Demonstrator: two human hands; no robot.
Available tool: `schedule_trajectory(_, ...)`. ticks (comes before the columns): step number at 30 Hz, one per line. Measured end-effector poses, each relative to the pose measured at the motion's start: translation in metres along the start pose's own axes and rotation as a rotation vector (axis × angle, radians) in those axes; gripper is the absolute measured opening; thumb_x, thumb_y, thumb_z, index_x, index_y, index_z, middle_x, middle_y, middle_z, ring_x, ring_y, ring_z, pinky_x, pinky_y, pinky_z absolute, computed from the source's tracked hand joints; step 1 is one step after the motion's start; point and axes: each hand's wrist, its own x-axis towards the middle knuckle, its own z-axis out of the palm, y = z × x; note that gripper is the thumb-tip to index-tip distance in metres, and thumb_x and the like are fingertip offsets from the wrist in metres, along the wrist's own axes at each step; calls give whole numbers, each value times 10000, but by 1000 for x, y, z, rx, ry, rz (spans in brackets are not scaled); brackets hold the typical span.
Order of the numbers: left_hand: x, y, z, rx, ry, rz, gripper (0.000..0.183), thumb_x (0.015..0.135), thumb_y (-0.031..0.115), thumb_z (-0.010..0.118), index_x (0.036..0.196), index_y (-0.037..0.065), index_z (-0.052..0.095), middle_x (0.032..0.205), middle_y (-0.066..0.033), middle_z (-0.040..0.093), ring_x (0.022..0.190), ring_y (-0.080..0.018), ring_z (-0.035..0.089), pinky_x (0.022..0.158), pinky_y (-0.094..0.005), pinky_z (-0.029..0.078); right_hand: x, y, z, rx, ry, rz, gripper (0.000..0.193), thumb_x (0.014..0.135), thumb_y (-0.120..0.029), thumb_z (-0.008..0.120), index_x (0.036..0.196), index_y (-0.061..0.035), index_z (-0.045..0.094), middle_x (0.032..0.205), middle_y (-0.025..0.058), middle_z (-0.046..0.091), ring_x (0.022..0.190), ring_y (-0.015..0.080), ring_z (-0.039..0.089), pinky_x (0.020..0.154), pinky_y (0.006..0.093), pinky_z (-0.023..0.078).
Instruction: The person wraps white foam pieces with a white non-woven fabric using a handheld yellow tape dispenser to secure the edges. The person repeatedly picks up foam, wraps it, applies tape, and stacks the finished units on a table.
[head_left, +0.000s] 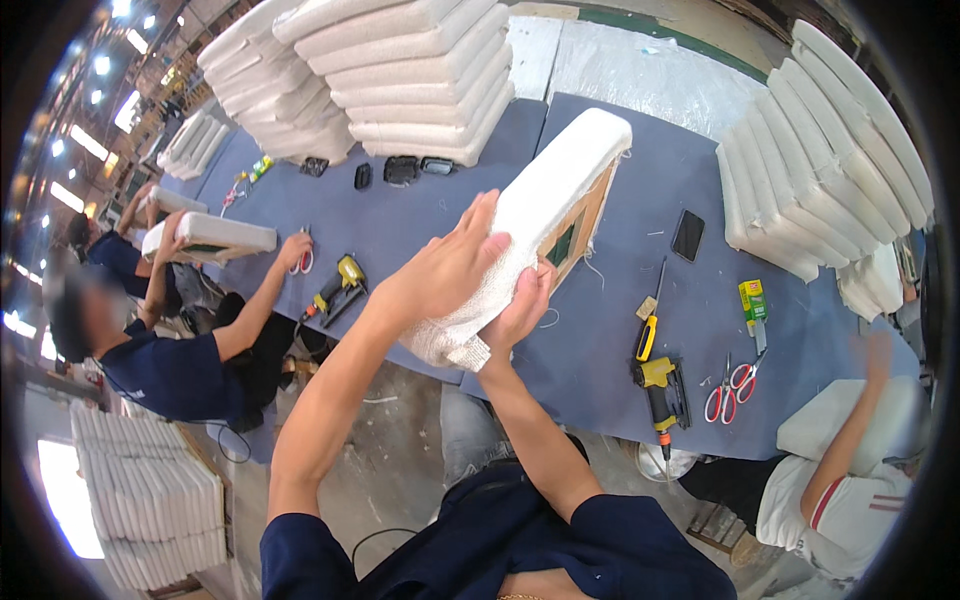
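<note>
A white fabric-covered seat cushion [545, 185] with a wooden frame on its underside stands tilted on its edge over the table in front of me. My left hand [445, 265] lies flat against the fabric, fingers stretched out along it. Lower down, my right hand [522, 305] grips the cushion's edge, its thumb on the fabric and its fingers toward the frame side. A loose flap of fabric hangs at the near end, and threads trail from the frame edge. Part of the underside is hidden.
On the blue-grey table [600, 320] to the right lie a screwdriver [648, 330], a yellow staple gun [660, 390], red-handled scissors [728, 400], a small box [752, 305] and a phone [688, 235]. Stacked cushions [420, 80] stand behind. Co-workers sit left [180, 360] and right [840, 480].
</note>
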Motion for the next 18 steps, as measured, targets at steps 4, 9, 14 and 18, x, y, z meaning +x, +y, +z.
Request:
schedule_trajectory(4, -31, 34, 10, 280, 134, 134, 717, 1067, 276, 509, 1613, -103, 240, 1648, -334, 339, 1516, -446, 388, 1220, -476, 354, 1, -4, -18, -217, -24, -56, 332, 1069, -312, 401, 1051, -25, 568, 1045, 53, 548, 1014, 174, 569, 950, 375, 459)
schedule_trajectory(9, -57, 60, 44, 384, 227, 331, 796, 904, 228, 620, 1572, -106, 344, 1653, -308, 349, 1555, -413, 348, 1273, -501, 280, 2, -47, -76, -423, -328, -98, 338, 1092, -222, 343, 1093, 4, 595, 1184, 98, 544, 1121, 195, 529, 1002, 364, 420)
schedule_trajectory(14, -70, 90, 82, 332, 201, 397, 720, 893, 188, 599, 1543, -71, 430, 1667, -232, 379, 1569, -329, 352, 1295, -431, 259, 1, -97, -107, -50, -20, 418, 381, 1142, -295, 344, 1268, -37, 593, 1195, 76, 617, 1095, 174, 606, 959, 356, 483)
schedule_trajectory(18, -66, 106, 97, 363, 191, 405, 672, 920, 197, 574, 1533, -54, 460, 1664, -202, 395, 1556, -302, 372, 1287, -414, 272, 6, -111, -122, -264, -31, 334, 396, 1146, -301, 354, 1311, -26, 585, 1195, 80, 627, 1075, 186, 624, 923, 367, 504)
